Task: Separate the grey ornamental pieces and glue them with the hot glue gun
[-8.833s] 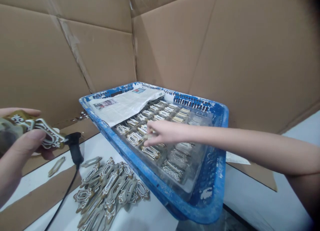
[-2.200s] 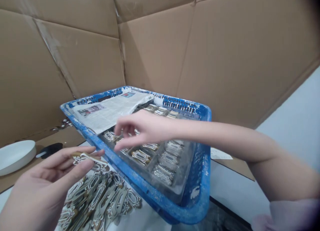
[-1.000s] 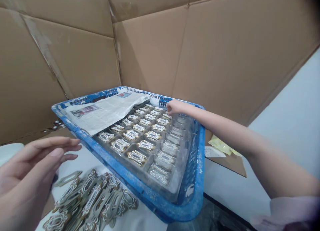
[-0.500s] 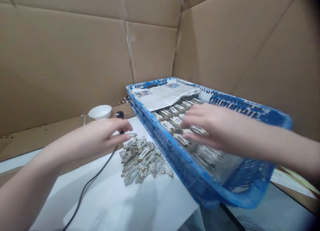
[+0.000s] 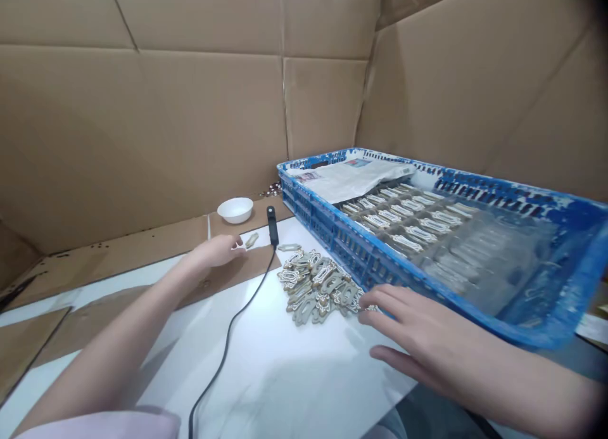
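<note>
Viewing remotely, I've got the blue crate (image 5: 327, 236) on the right; in it sits a tray (image 5: 413, 265), its compartments holding upright white-and-gold clips (image 5: 406, 242), w/ clear plastic (image 5: 498, 255) over the near-right part. Newspaper (image 5: 349, 180) hides the far-left end. White bowl (image 5: 235, 211) stands at the back, contents too small to tell. The loose pile (image 5: 318, 287) lies on the white sheet (image 5: 285, 369), just beside the crate's near wall, which stands btwn my right hand (image 5: 422, 331) and the tray. That hand's open, fingers spread at the pile's right edge. My left hand (image 5: 221, 250) is half-curled nr a single clip (image 5: 252, 239); can't tell if it's gripping. Black device (image 5: 272, 227) is behind the pile, its cord (image 5: 228, 337) running btwn both arms
</note>
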Demonstrator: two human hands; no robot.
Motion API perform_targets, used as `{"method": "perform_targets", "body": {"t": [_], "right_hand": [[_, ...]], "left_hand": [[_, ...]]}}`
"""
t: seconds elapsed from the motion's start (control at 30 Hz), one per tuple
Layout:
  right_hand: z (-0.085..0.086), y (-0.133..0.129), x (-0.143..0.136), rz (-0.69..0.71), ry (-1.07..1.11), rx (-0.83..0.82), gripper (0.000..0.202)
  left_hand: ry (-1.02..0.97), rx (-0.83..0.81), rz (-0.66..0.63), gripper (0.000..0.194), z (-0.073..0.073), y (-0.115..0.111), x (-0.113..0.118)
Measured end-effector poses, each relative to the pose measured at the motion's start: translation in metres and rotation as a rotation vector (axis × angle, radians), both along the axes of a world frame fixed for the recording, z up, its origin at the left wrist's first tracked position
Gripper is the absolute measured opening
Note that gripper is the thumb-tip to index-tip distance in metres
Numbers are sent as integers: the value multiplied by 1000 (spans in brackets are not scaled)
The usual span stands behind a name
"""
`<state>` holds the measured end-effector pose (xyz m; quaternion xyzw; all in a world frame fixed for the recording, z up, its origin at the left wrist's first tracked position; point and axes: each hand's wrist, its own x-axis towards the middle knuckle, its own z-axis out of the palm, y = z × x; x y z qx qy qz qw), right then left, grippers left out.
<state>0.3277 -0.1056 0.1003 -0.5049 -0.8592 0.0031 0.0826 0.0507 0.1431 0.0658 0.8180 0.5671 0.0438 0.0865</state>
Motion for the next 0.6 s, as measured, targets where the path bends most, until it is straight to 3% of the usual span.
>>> {"method": "perform_targets", "body": {"t": [0.13,0.23,0.4,0.6], "right_hand": [[-21,1,-9,-55,46,-41,17],[-36,4,-13,-87,106,-45,22],[-50,16,-15,-136,156,-88,22],[-55,28,-15,-121,232,-47,21]], "left_hand": [[-15,37,-2,39,-31,19,15],[-67,89,6,38,-47,29,19],[-196,87,7,25,-57,35,18],[-344,56,97,19,-63,40,19]]}}
